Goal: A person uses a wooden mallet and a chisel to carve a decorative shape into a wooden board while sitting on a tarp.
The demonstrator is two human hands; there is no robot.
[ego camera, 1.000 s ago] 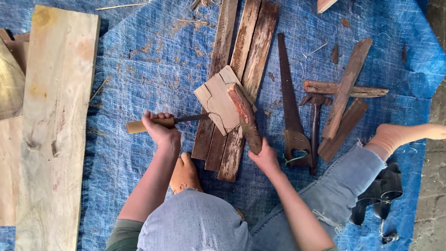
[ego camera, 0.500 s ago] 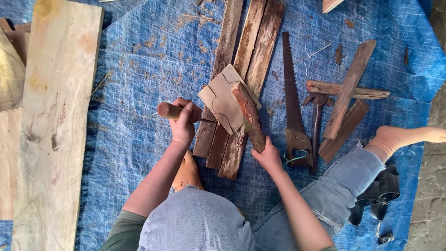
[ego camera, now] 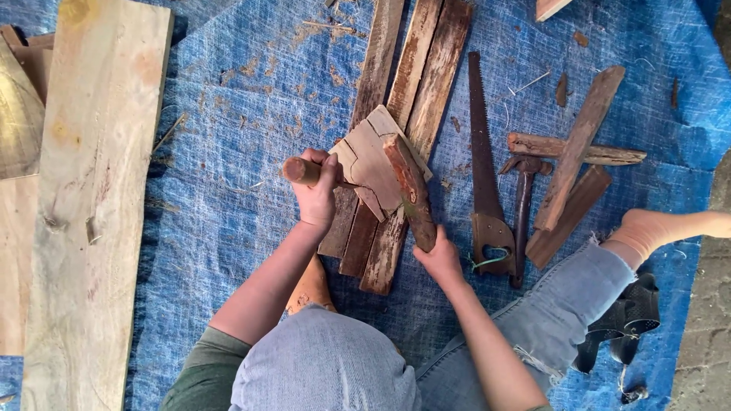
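My left hand (ego camera: 316,194) is closed around the round wooden handle of a tool (ego camera: 297,170), whose thin shaft runs under a pale, notched flat wood piece (ego camera: 369,161). A reddish, rough wooden stick (ego camera: 411,190) lies slanted across that pale piece, and my right hand (ego camera: 439,259) grips the stick's near end. Both pieces rest on three dark planks (ego camera: 415,76) laid side by side on a blue tarp (ego camera: 244,114).
A handsaw (ego camera: 481,152) and a hammer (ego camera: 524,205) lie right of the planks, beside crossed wood scraps (ego camera: 579,144). A wide pale board (ego camera: 99,190) lies at the left. My bare foot (ego camera: 655,228) and black sandals (ego camera: 620,323) are at the right.
My left hand has moved right with the tool, from well left of the planks up against the pale piece. My right hand has kept its grip on the reddish stick.
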